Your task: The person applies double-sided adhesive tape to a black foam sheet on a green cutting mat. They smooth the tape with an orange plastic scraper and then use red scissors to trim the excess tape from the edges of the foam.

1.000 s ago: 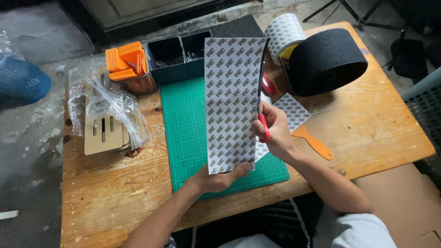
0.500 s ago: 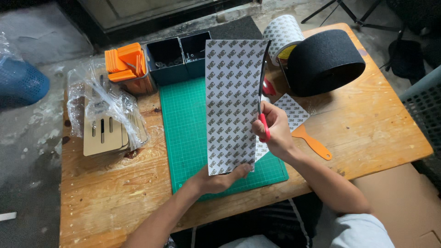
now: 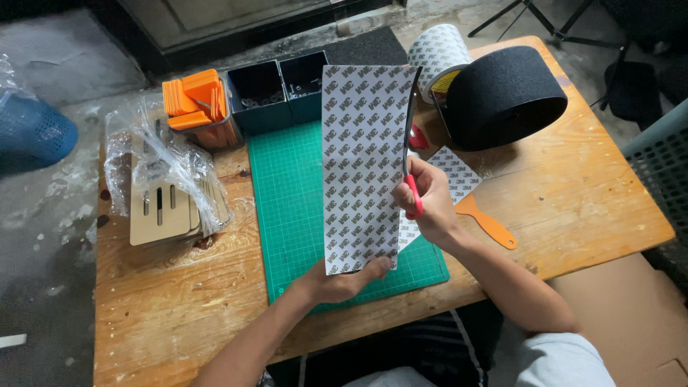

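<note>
Head view. A tall rectangular sheet of white backing paper printed with a repeating grey pattern (image 3: 362, 168) stands upright over the green gridded rubber cutting mat (image 3: 290, 208), which lies on the scarred, grainy wooden worktop (image 3: 179, 308).

The left hand (image 3: 337, 281) sits at the near edge of the mat, its fingers pinching the sheet's bottom edge, thumb laid along the paper.

The right hand (image 3: 428, 204) is over the mat's right side, fingers curled through the red plastic handles of a pair of scissors (image 3: 410, 154); the thin dark blades run up along the sheet's right edge, though whether they bite into the paper is hard to tell.

Beyond the mat's right corner lies a thick roll of black foam-like tape (image 3: 505, 97), matte and porous, with a smaller roll of the same patterned white paper (image 3: 437, 54) behind it. Right of the mat a flat orange plastic scraper (image 3: 487, 223) rests on the wood.

At the mat's far edge stand two square dark teal bins (image 3: 279, 89) and a stack of orange plastic plates (image 3: 195, 97). Left of the mat, pale slotted plywood pieces (image 3: 161, 211) lie under crinkled clear plastic wrap (image 3: 154, 154).
</note>
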